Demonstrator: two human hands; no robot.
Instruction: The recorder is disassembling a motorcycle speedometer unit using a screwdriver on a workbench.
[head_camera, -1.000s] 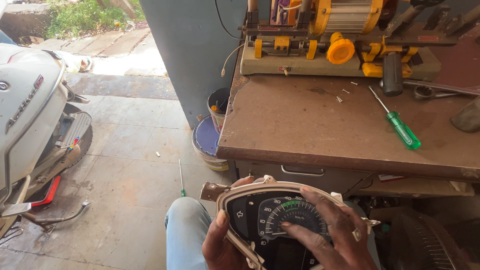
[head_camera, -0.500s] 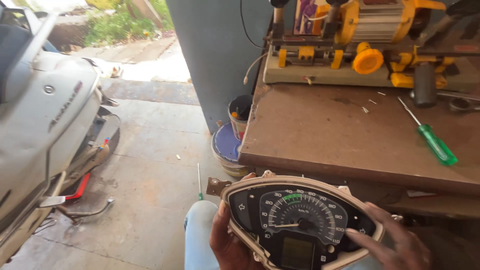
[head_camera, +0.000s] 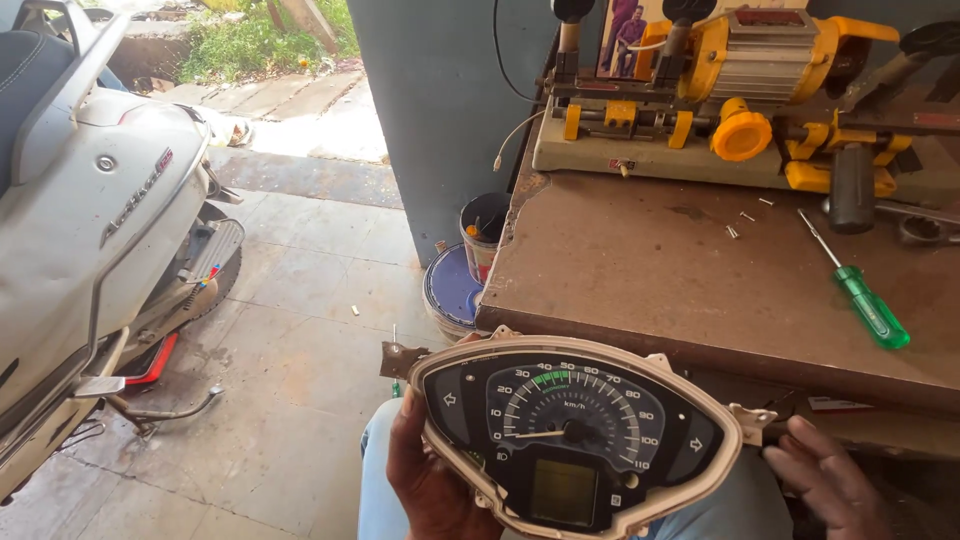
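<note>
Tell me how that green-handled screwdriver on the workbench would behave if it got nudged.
The green-handled screwdriver lies flat on the brown workbench, so it cannot tip. Its handle looks rounded, so a sideways nudge would probably roll it. The thin metal shaft looks stiff, and it is likely light. It lies near the front edge, so it might roll off.

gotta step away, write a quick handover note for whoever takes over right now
Left hand: grips the speedometer cluster from below at its left edge, dial facing up, over the lap.
Right hand: open, off the cluster, just right of its mounting tab.
Nearby: green screwdriver and a few small loose screws lie on the brown bench; yellow machine at the back; scooter parked to the left.
Done: cluster is off the scooter and in hand.
Left: cluster casing looks closed; screwdriver untouched.
</note>
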